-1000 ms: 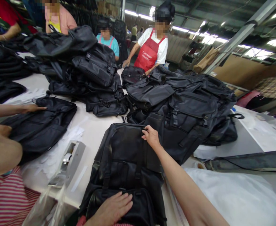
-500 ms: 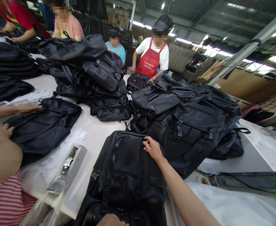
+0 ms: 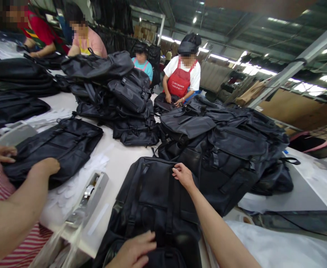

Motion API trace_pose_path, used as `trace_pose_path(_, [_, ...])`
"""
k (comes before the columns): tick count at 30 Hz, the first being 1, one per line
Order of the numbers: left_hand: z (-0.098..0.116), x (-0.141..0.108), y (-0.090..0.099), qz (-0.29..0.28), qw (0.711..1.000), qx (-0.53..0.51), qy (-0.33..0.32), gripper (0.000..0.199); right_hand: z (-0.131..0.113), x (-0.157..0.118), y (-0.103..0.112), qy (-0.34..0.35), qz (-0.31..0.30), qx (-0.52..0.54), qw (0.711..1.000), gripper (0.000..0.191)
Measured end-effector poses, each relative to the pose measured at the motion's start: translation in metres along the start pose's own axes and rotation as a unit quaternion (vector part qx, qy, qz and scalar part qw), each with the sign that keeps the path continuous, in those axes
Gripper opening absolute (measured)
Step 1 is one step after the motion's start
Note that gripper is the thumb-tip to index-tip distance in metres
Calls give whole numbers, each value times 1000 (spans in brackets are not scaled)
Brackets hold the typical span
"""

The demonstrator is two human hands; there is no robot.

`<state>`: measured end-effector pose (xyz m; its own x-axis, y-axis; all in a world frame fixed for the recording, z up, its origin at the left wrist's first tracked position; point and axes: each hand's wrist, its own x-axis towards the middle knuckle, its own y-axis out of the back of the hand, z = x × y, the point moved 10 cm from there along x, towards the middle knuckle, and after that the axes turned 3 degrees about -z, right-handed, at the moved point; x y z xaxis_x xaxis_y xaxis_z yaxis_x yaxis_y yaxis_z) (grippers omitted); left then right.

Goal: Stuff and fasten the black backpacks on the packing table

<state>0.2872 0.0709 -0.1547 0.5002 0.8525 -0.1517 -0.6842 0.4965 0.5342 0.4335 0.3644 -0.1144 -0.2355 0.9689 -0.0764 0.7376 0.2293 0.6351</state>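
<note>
A black backpack lies flat in front of me at the table's near edge. My right hand is at its upper right edge, the thumb and fingers pinched on the strap or seam there. Over the lower part of the same backpack is my left hand, palm down with its fingers apart, near the front pocket. Whether its fingertips press on the fabric is hard to tell.
Piles of black backpacks stand at the centre and right. A grey tape dispenser sits left of my backpack. At the left, a co-worker's hands rest on another backpack. More people work across the table.
My left hand has come up from the bottom edge over the backpack, its fingers now spread. My right hand keeps its place. The neighbour's arm has moved right across the other backpack.
</note>
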Motion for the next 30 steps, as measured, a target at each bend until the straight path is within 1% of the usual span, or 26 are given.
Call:
trace_pose_path(1, [-1,7,24,49,998,46,12,48,-2,-4,0,4,-6,6,1000,21])
trace_pose_path(3, [-3,24,70,141,977,156,33,58,-10,-16,2,22,-14,10,1000,26])
trace_pose_path(4, [-5,36,85,165,964,204,36,62,-16,-24,3,42,-17,1,999,28])
trace_pose_path(5, [-9,49,95,170,954,246,35,64,-23,-34,2,74,-22,-23,997,31])
trace_pose_path(6, [-15,63,100,162,945,281,34,65,-33,-44,-2,116,-32,-66,991,34])
trace_pose_path(7, [-23,77,102,148,939,308,39,66,-41,-56,-9,161,-46,-126,978,38])
trace_pose_path(9, [-43,98,103,133,928,342,71,64,-49,-75,-28,229,-71,-268,933,45])
trace_pose_path(10, [-52,105,105,138,923,349,91,64,-48,-80,-36,240,-77,-329,910,49])
trace_pose_path(12, [-60,112,108,150,920,347,107,61,-42,-81,-46,225,-80,-404,883,60])
trace_pose_path(14, [-59,115,109,135,933,321,89,58,-38,-76,-51,207,-85,-433,873,69])
trace_pose_path(15, [-55,115,111,124,942,301,78,56,-37,-74,-51,202,-88,-437,872,69])
trace_pose_path(16, [-51,112,115,122,949,281,74,55,-39,-73,-51,201,-88,-435,873,68])
trace_pose_path(18, [-42,100,129,148,952,255,81,54,-43,-77,-46,205,-78,-422,879,59])
trace_pose_path(20, [-31,78,138,181,947,253,84,53,-46,-92,-40,214,-60,-408,886,50])
trace_pose_path(21, [-26,64,136,189,945,253,81,52,-45,-103,-38,220,-54,-401,888,47])
trace_pose_path(23, [-23,32,124,196,951,225,85,49,-39,-131,-40,239,-57,-389,888,45])
trace_pose_path(24, [-27,14,116,203,955,193,100,46,-35,-146,-44,253,-67,-380,887,44])
trace_pose_path(26, [-42,-20,98,220,957,98,164,37,-29,-173,-56,280,-87,-358,887,40])
trace_pose_path(27, [-52,-35,87,223,953,41,203,34,-29,-184,-62,287,-88,-344,889,39])
trace_pose_path(28, [-61,-46,76,222,946,-12,238,32,-30,-191,-67,288,-85,-331,895,39])
trace_pose_path(30, [-71,-57,57,208,931,-88,287,29,-34,-199,-83,275,-88,-313,905,44])
